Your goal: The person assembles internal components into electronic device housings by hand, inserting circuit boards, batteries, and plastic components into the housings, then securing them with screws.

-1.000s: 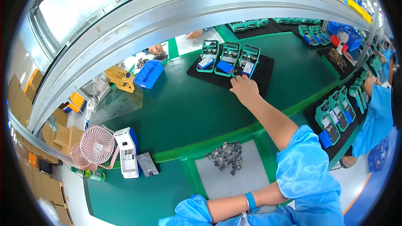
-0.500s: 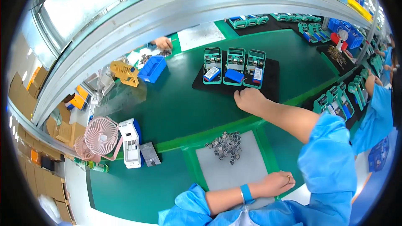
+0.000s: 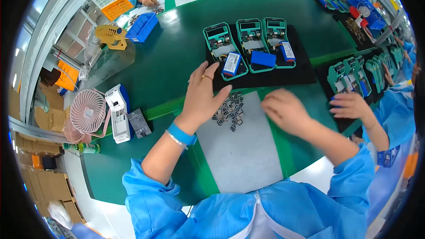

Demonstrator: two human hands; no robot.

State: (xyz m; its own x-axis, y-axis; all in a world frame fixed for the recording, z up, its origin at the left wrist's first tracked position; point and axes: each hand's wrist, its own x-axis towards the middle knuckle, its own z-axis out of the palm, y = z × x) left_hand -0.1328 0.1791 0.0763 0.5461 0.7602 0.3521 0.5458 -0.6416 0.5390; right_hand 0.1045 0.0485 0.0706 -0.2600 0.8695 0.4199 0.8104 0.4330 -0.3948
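My left hand (image 3: 202, 94), with a blue wristband, has its fingers spread beside the pile of small metal parts (image 3: 231, 112). It holds nothing that I can see, and its fingertips are just below the leftmost green device housing (image 3: 215, 36). Blurred by motion, my right hand (image 3: 287, 111) hovers at the right edge of the grey mat (image 3: 241, 152), fingers bent downward; whether it grips anything is unclear. Two more green housings, the middle one (image 3: 250, 27) and the right one (image 3: 275, 25), stand with the first on a black mat (image 3: 292, 77). Each has a blue battery pack (image 3: 263, 59) in its lower part.
At left stand a pink fan (image 3: 88, 110), a white-and-blue device (image 3: 118, 110) and a dark grey box (image 3: 140, 123). A blue bin (image 3: 142, 27) and yellow fan (image 3: 110, 36) are farther back. Co-workers' hands appear at right (image 3: 352, 106) and across the table (image 3: 148, 0).
My left hand has risen from the near edge to beside the parts pile and spread its fingers. My right hand has pulled back from the housings. The view has shifted; the leftmost housing now sits tilted.
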